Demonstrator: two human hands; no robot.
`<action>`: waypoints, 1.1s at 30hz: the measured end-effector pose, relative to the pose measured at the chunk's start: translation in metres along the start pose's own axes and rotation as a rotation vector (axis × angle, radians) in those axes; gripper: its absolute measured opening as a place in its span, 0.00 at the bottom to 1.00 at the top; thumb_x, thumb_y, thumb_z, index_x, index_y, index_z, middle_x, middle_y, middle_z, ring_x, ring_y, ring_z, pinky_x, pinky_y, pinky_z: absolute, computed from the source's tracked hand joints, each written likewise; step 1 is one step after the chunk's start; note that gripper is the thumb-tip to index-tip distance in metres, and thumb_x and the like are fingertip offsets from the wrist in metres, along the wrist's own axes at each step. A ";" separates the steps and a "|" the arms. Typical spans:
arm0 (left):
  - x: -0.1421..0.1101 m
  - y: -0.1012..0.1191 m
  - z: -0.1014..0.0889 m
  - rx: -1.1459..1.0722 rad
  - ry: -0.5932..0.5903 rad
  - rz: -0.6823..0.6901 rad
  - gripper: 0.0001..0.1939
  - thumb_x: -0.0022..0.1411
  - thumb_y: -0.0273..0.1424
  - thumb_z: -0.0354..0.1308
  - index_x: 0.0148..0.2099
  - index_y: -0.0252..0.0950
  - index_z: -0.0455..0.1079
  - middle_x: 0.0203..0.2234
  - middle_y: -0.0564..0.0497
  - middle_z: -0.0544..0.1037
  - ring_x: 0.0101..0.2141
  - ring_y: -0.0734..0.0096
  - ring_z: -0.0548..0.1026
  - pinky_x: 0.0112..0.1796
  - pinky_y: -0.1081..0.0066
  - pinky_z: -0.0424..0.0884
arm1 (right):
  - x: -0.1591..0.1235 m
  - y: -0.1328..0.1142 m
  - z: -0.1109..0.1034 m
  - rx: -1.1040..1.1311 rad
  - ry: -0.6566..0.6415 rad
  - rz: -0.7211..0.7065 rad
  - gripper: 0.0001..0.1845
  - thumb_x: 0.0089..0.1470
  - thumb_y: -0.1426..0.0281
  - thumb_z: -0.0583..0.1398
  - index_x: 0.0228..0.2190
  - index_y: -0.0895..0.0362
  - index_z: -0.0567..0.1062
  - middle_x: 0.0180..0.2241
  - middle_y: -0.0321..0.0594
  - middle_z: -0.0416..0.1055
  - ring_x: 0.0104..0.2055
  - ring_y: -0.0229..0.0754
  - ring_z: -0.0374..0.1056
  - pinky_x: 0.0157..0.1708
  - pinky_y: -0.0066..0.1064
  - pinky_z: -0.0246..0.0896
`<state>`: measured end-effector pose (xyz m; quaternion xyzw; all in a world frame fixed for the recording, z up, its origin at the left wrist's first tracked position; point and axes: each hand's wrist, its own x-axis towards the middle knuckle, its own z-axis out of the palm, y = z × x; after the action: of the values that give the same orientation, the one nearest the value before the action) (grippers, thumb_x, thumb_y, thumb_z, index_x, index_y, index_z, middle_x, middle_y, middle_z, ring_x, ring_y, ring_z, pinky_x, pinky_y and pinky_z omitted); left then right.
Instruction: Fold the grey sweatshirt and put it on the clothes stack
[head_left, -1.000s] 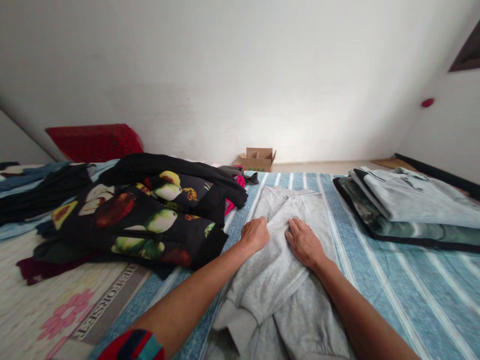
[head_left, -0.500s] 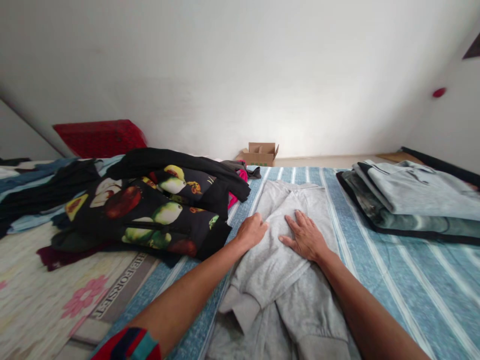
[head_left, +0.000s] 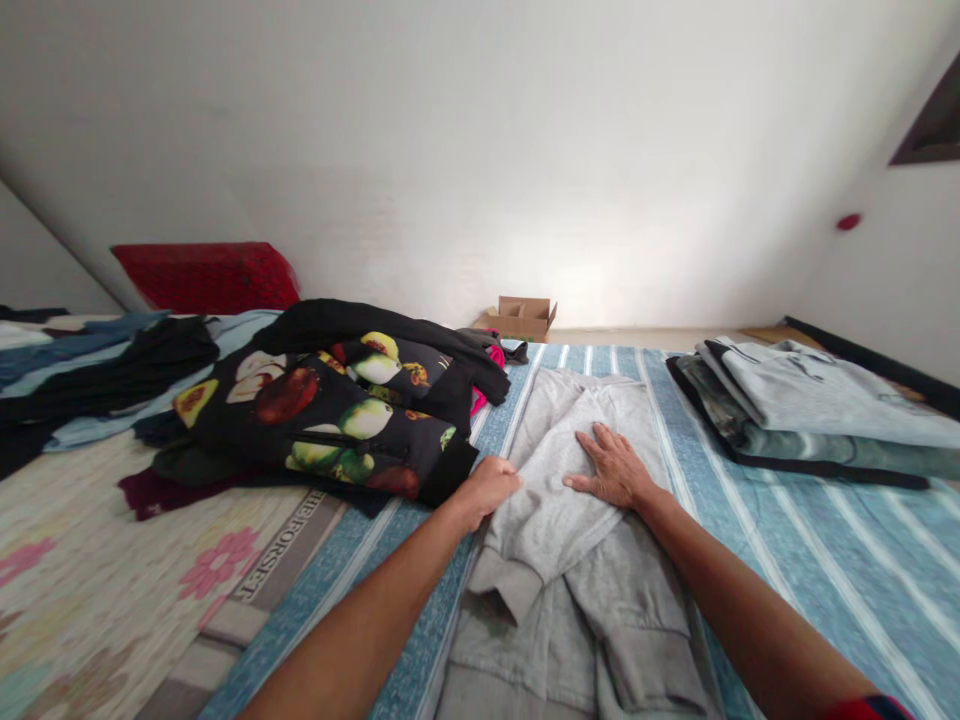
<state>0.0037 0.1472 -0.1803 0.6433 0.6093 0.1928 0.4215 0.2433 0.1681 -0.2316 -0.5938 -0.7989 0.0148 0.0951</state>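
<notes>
A light grey sweatshirt (head_left: 555, 540) lies lengthwise on the blue striped sheet, its sleeves folded in across the body. The ribbed cuffs and hem face me. My left hand (head_left: 489, 490) is closed on the sweatshirt's left edge, with its fingertips partly hidden. On the upper part of the cloth, my right hand (head_left: 611, 468) rests flat with fingers spread, pressing but holding nothing. Just left of my left hand lies a black fruit-printed garment (head_left: 352, 420) on a loose heap.
Folded clothes (head_left: 817, 400) are stacked on the right. Dark and blue garments (head_left: 112, 370) spread at the far left near a red case (head_left: 210, 278). A small cardboard box (head_left: 525, 315) stands by the wall. A floral mat (head_left: 150, 560) covers the left front.
My left hand has moved slightly down and outward along the sweatshirt's left edge. My right hand stays flat on the cloth. The view has shifted a little.
</notes>
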 end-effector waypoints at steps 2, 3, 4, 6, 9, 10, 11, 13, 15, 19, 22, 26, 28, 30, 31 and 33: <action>-0.009 0.000 0.000 -0.007 0.019 0.030 0.11 0.52 0.35 0.54 0.22 0.36 0.59 0.15 0.61 0.55 0.17 0.80 0.53 0.20 0.75 0.46 | -0.001 -0.003 -0.004 -0.037 0.003 0.009 0.52 0.47 0.36 0.48 0.61 0.60 0.57 0.63 0.60 0.48 0.64 0.61 0.44 0.59 0.50 0.40; -0.014 0.000 0.000 -0.007 0.023 0.042 0.12 0.52 0.37 0.55 0.24 0.36 0.60 0.15 0.61 0.55 0.18 0.79 0.53 0.20 0.75 0.47 | -0.002 -0.006 -0.007 -0.057 0.012 0.014 0.52 0.47 0.36 0.48 0.61 0.60 0.58 0.63 0.60 0.48 0.65 0.61 0.43 0.59 0.51 0.38; -0.019 -0.001 0.000 -0.004 0.025 0.051 0.12 0.51 0.39 0.56 0.25 0.36 0.62 0.16 0.61 0.56 0.18 0.79 0.54 0.20 0.75 0.47 | -0.004 -0.009 -0.009 -0.074 0.024 0.014 0.51 0.48 0.37 0.48 0.61 0.61 0.57 0.63 0.60 0.47 0.65 0.61 0.42 0.59 0.52 0.37; -0.029 -0.003 -0.001 0.011 0.036 0.058 0.13 0.51 0.41 0.57 0.28 0.35 0.63 0.16 0.61 0.57 0.19 0.78 0.56 0.20 0.75 0.49 | -0.007 -0.018 -0.012 -0.082 0.047 0.005 0.50 0.51 0.39 0.46 0.61 0.63 0.56 0.64 0.60 0.46 0.65 0.60 0.40 0.60 0.51 0.35; -0.042 -0.008 -0.002 0.025 0.066 0.072 0.13 0.50 0.39 0.58 0.33 0.35 0.65 0.17 0.61 0.60 0.20 0.77 0.59 0.22 0.76 0.52 | -0.014 -0.032 -0.010 -0.036 0.034 0.002 0.44 0.57 0.43 0.44 0.60 0.64 0.57 0.63 0.59 0.50 0.65 0.56 0.45 0.59 0.46 0.40; -0.046 -0.010 -0.002 0.019 0.076 0.080 0.14 0.49 0.38 0.58 0.35 0.34 0.65 0.18 0.61 0.61 0.21 0.76 0.61 0.22 0.76 0.54 | -0.017 -0.036 -0.008 -0.022 0.021 0.004 0.43 0.58 0.44 0.44 0.60 0.64 0.57 0.62 0.59 0.51 0.64 0.55 0.46 0.59 0.45 0.42; -0.050 -0.011 -0.002 0.006 0.084 0.087 0.15 0.48 0.37 0.58 0.37 0.34 0.65 0.19 0.60 0.63 0.22 0.75 0.63 0.23 0.76 0.56 | -0.019 -0.038 -0.005 -0.016 0.010 0.007 0.42 0.58 0.45 0.44 0.60 0.65 0.57 0.62 0.59 0.51 0.64 0.55 0.46 0.59 0.44 0.42; -0.057 -0.015 -0.002 -0.047 0.075 0.103 0.19 0.48 0.36 0.58 0.42 0.33 0.65 0.24 0.57 0.69 0.27 0.71 0.69 0.27 0.74 0.62 | -0.022 -0.041 0.000 -0.014 0.004 0.013 0.42 0.58 0.46 0.44 0.60 0.67 0.57 0.63 0.59 0.50 0.65 0.55 0.44 0.60 0.45 0.40; -0.067 -0.019 -0.004 -0.128 0.024 0.142 0.25 0.47 0.36 0.60 0.47 0.32 0.65 0.34 0.50 0.75 0.35 0.66 0.73 0.35 0.71 0.67 | -0.024 -0.041 0.003 -0.014 0.013 0.021 0.43 0.59 0.46 0.44 0.60 0.68 0.56 0.63 0.59 0.49 0.66 0.56 0.42 0.61 0.46 0.38; -0.086 -0.023 -0.013 -0.160 -0.177 0.246 0.42 0.41 0.39 0.66 0.59 0.33 0.59 0.55 0.42 0.68 0.54 0.56 0.66 0.51 0.64 0.63 | -0.025 -0.040 0.004 -0.015 0.027 0.024 0.41 0.60 0.47 0.43 0.60 0.67 0.57 0.63 0.58 0.49 0.66 0.55 0.42 0.60 0.47 0.40; -0.093 -0.024 -0.018 -0.015 -0.234 0.294 0.49 0.36 0.36 0.70 0.62 0.36 0.57 0.63 0.42 0.57 0.61 0.54 0.56 0.58 0.61 0.53 | -0.025 -0.040 0.003 -0.019 0.036 0.024 0.41 0.60 0.47 0.43 0.60 0.67 0.57 0.63 0.58 0.49 0.66 0.56 0.42 0.60 0.48 0.40; -0.089 -0.028 -0.013 0.109 -0.155 0.318 0.43 0.38 0.27 0.68 0.59 0.34 0.62 0.64 0.40 0.53 0.62 0.56 0.54 0.60 0.63 0.51 | -0.025 -0.041 0.003 -0.032 0.045 0.015 0.40 0.60 0.48 0.44 0.60 0.66 0.57 0.63 0.57 0.51 0.65 0.55 0.43 0.60 0.47 0.42; -0.086 -0.031 -0.006 0.142 -0.057 0.316 0.32 0.45 0.24 0.63 0.55 0.34 0.66 0.62 0.41 0.58 0.61 0.59 0.58 0.58 0.65 0.55 | -0.025 -0.041 0.004 -0.040 0.046 0.011 0.40 0.60 0.48 0.44 0.60 0.66 0.57 0.63 0.57 0.51 0.66 0.54 0.43 0.60 0.47 0.42; -0.087 -0.033 0.002 0.233 0.049 0.336 0.25 0.49 0.20 0.56 0.52 0.35 0.68 0.61 0.43 0.61 0.60 0.62 0.59 0.58 0.66 0.56 | -0.025 -0.042 0.004 -0.046 0.045 0.009 0.40 0.60 0.48 0.44 0.60 0.67 0.57 0.63 0.57 0.51 0.65 0.55 0.43 0.60 0.47 0.42; -0.089 -0.033 0.006 0.301 0.089 0.352 0.24 0.50 0.18 0.53 0.51 0.35 0.68 0.61 0.43 0.61 0.60 0.63 0.59 0.58 0.67 0.57 | -0.025 -0.042 0.004 -0.048 0.045 0.010 0.40 0.60 0.48 0.44 0.60 0.67 0.57 0.63 0.57 0.51 0.65 0.55 0.43 0.60 0.47 0.41; -0.095 -0.032 0.012 0.449 0.134 0.377 0.24 0.50 0.14 0.49 0.48 0.35 0.68 0.62 0.43 0.59 0.61 0.63 0.58 0.57 0.67 0.58 | -0.025 -0.042 0.004 -0.051 0.044 0.012 0.41 0.60 0.48 0.44 0.60 0.67 0.57 0.63 0.57 0.50 0.65 0.56 0.43 0.61 0.47 0.41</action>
<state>-0.0243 0.0508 -0.1870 0.8080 0.5331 0.1703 0.1844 0.2094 0.1321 -0.2335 -0.6009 -0.7931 -0.0179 0.0976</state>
